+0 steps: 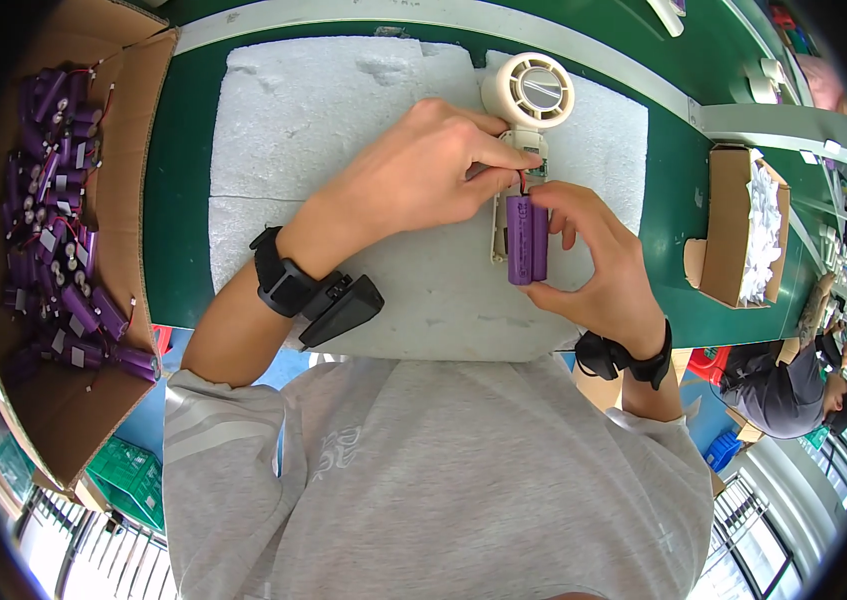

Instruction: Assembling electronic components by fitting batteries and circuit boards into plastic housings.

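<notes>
Pinched a red lead (522,184) beside the circuit board (539,166) with left fingers (505,153); gripped the purple battery pack (520,242) lengthwise between right fingers (565,198), over the open fan handle (497,243) — apparently mid-wiring, next requiring slack leads.

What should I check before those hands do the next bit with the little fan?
1. Purple battery pack held: ok, the right hand has it.
2. Left hand near the red wire: ok, its fingertips are right there.
3. Fan handle open: ok, the green circuit board shows.
4. Wire joined firmly to the board: cannot tell, fingers are in the way.
5. Pack sitting inside the handle: cannot tell, it covers the handle from above.
6. White foam under the fan: ok.
</notes>
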`<state>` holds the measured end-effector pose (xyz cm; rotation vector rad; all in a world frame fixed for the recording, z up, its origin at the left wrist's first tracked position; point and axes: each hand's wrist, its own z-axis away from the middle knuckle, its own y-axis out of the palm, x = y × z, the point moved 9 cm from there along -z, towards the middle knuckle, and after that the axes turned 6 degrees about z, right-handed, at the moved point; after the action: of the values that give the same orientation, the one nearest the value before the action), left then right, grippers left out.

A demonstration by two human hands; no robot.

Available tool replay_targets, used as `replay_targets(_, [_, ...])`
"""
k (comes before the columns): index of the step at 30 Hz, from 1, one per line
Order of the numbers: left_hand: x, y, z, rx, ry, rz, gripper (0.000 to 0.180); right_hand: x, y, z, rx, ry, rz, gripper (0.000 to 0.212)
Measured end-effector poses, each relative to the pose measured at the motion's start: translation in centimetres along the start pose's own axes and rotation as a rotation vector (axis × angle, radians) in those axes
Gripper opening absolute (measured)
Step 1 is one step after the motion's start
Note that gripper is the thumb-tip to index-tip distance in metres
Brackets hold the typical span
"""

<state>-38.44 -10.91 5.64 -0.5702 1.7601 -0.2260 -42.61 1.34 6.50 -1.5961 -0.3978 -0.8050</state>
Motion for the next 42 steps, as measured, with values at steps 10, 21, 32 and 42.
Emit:
replay_targets(10, [0.3,0.0,-0.3,-0.03,-0.027,0.018,0.019,1.5,0.4,0.1,-0.075,-0.069,0.188,0.052])
replay_targets(21, [0.4,0.0,-0.3,-0.037,-0.026,0.01,0.02,1.4,-0.1,0.2,-0.168,-0.05,0.237,0.041])
replay_targets(32, [0.9,-0.2,-0.3,0.0,-0.085,0.045,0.022,0.4,0.0,0.4,-0.199,-0.095,0.176,0.038])
replay_targets(42, [0.9,0.1,0.1,0.032,-0.135,0.158,0.04,-0.7,-0.8,-2.6,-0.171,0.085,-0.044,0.056])
